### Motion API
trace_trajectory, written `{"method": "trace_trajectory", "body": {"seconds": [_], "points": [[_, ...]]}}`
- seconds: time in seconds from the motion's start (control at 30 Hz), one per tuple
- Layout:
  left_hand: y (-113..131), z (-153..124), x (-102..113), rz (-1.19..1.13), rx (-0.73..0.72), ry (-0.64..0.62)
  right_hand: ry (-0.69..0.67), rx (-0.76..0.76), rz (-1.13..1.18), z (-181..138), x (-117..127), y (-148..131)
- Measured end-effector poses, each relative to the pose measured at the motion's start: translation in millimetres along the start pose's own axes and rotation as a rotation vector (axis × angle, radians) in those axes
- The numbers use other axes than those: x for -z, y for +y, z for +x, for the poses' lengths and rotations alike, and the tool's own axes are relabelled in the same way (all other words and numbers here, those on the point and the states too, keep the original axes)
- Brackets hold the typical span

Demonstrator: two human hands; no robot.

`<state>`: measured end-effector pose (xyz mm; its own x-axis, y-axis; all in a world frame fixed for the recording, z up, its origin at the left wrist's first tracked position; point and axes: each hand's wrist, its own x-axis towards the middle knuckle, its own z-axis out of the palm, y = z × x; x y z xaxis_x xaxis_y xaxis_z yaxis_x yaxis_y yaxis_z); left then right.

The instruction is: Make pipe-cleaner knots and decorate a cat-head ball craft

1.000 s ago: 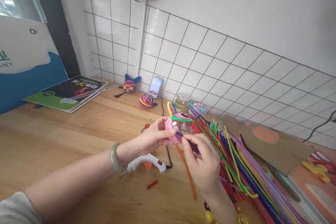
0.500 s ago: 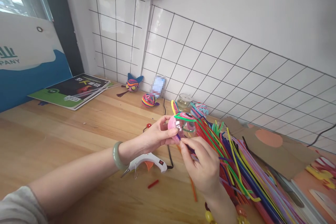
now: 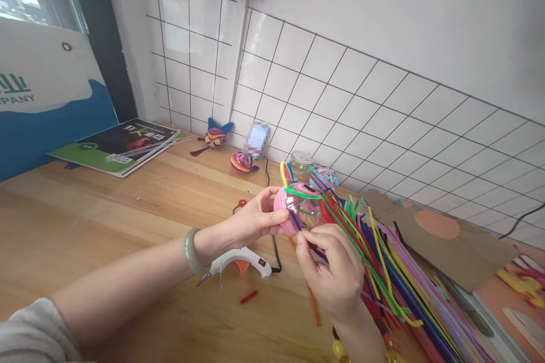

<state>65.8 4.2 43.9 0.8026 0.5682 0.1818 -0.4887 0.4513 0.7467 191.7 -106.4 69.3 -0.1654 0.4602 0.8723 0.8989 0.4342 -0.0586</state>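
Observation:
My left hand grips a clear plastic ball from its left side. Pink pipe cleaner covers the ball's left part, and green and pink strips with a yellow ear shape sit on top. Between thumb and fingers, my right hand pinches a purple pipe cleaner. Its tip lies against the ball's near surface, and the rest runs partly hidden behind the fingers. Below my left wrist, a white hot glue gun with an orange trigger rests on the table.
Many coloured pipe cleaners spread along the right. A glass jar, a phone and finished ornaments stand near the wall grid. A booklet lies at the back left; a red scrap lies in front.
My right hand has shifted slightly right and down, and more of the purple pipe cleaner shows against the ball. My left hand still holds the ball, now turned a little.

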Motion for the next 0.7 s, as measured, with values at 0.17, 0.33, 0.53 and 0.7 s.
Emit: {"method": "trace_trajectory", "body": {"seconds": [0.17,0.33,0.53,0.7], "points": [[-0.3,-0.7,0.8,0.065,-0.026,0.002,-0.013,0.042,-0.05,0.4,0.6,1.9],[0.1,0.1,2.8,0.116,-0.057,-0.015,-0.054,0.058,-0.063,1.2,1.6,3.3],[0.6,1.9,2.5,0.179,-0.14,0.0,-0.06,0.048,-0.062,1.3,1.6,2.0],[2.6,0.8,-0.3,0.164,-0.144,-0.001,-0.058,0.042,-0.063,2.1,1.0,0.1]]}}
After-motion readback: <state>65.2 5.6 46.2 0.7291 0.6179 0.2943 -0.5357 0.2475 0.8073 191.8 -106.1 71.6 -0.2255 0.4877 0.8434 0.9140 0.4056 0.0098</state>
